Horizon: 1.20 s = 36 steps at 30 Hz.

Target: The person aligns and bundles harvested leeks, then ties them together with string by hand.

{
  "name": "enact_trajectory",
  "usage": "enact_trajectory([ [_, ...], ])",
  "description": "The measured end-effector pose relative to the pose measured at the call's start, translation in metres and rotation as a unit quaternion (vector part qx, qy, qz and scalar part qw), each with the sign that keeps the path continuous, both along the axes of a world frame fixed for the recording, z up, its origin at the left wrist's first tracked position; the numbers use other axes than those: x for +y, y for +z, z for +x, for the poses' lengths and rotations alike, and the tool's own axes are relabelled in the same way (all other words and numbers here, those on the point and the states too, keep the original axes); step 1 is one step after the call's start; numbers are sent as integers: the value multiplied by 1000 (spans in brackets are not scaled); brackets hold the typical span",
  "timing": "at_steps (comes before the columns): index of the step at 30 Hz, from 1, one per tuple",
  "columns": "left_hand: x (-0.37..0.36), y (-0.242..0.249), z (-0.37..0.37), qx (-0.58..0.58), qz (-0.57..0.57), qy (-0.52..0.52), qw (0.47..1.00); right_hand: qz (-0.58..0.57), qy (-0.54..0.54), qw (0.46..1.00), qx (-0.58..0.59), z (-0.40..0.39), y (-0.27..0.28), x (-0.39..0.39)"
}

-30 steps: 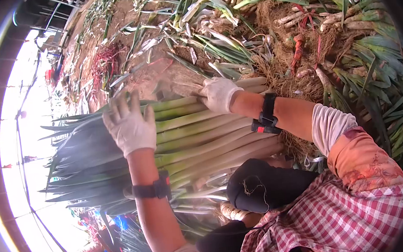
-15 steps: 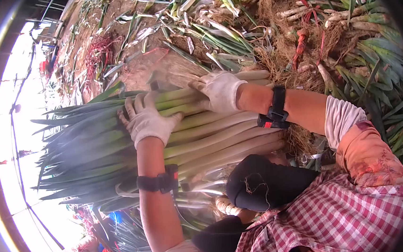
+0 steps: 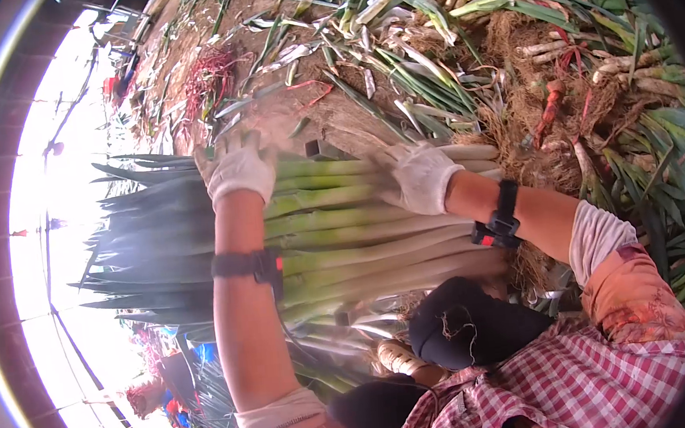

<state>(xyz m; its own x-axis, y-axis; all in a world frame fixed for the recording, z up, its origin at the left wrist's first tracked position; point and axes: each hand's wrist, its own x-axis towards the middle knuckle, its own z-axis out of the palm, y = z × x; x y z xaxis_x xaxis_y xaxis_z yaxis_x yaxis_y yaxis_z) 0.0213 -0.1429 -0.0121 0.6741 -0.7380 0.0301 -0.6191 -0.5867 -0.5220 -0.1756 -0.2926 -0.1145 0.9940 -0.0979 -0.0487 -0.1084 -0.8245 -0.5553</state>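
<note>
A wide layer of long green onions (image 3: 335, 218) lies in front of me, dark leaves to the left, white stalks and roots to the right. My left hand (image 3: 241, 170), in a white glove, is at the far edge of the layer where the leaves begin. Its fingers are stretched apart and blurred at the tips. Farther right, my gloved right hand (image 3: 421, 175) rests over the far stalks, fingers extended and smeared by motion. No single stalk is visibly gripped by either hand.
Loose onions and trimmings (image 3: 420, 71) litter the dirt floor (image 3: 270, 107) beyond. More rooted onions (image 3: 646, 85) are heaped at the right, with a red tie (image 3: 550, 109) among the roots. Red strings (image 3: 209, 75) lie at the far left. My dark-covered knees (image 3: 472, 320) are close to the near side.
My left hand has slid from the top of the onions to their far edge, toward the leaves. The right hand stays over the far stalks. The whole view has shifted slightly.
</note>
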Motion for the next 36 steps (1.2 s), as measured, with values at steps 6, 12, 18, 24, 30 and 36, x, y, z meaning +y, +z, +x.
enact_trajectory([
  [6,-22,-31,79,232,222,120,939,-59,4,998,-22,0,-7,0],
  [12,-7,-1,98,217,183,302,910,-45,10,999,15,2,-5,-1],
  [18,55,48,118,132,171,418,882,-55,27,998,13,2,-4,-6],
  [24,34,50,104,-43,178,217,959,-58,22,998,27,2,-1,-5],
  [30,-40,-8,85,413,53,38,908,-19,28,999,19,1,2,-7],
  [36,-28,-24,104,316,179,340,868,-13,24,1000,-4,1,-5,-7],
])
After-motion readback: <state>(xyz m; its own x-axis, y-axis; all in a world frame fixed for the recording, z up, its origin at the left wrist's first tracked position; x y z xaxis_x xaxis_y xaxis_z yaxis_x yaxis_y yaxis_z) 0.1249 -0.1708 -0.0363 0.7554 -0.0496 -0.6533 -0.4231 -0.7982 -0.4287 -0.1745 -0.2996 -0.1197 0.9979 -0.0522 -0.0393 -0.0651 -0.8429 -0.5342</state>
